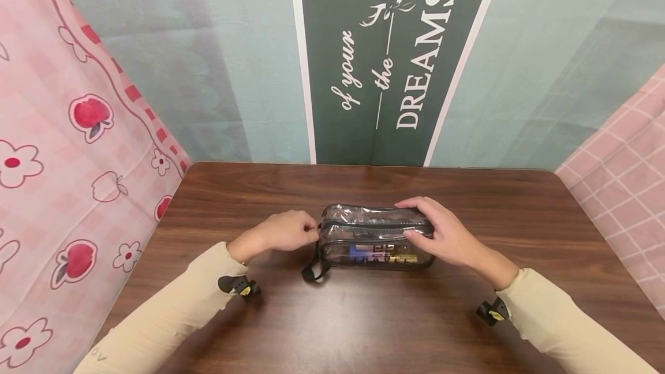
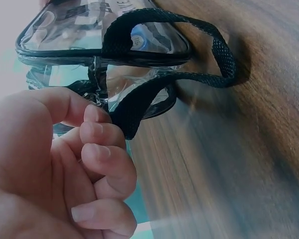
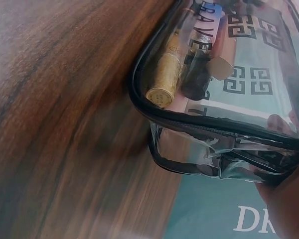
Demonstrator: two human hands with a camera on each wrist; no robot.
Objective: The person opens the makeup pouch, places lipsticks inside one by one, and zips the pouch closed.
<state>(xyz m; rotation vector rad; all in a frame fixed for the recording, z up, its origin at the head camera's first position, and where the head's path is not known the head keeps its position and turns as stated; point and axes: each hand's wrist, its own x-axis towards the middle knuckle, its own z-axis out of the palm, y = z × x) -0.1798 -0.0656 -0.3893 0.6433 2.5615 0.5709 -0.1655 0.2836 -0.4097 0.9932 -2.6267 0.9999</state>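
Note:
A clear travel pouch (image 1: pixel 376 234) with black piping and a zipper along its top lies on the wooden table. My left hand (image 1: pixel 284 231) is at its left end, where thumb and index finger pinch the zipper pull (image 2: pixel 92 95); the fingertips partly hide it. Beside those fingers a black webbing strap (image 2: pixel 222 57) loops out from the pouch. My right hand (image 1: pixel 448 236) grips the pouch's right end, thumb on the near side and fingers over the far side. Through the clear wall show a gold tube (image 3: pixel 165 79), a dark tube (image 3: pixel 195 82) and a pinkish tube (image 3: pixel 223 62).
The brown wooden table (image 1: pixel 332 328) reaches back to a green printed curtain (image 1: pixel 363 143). Pink patterned cloth (image 1: pixel 47 201) hangs at the left, and pink checked cloth (image 1: pixel 623 143) at the right.

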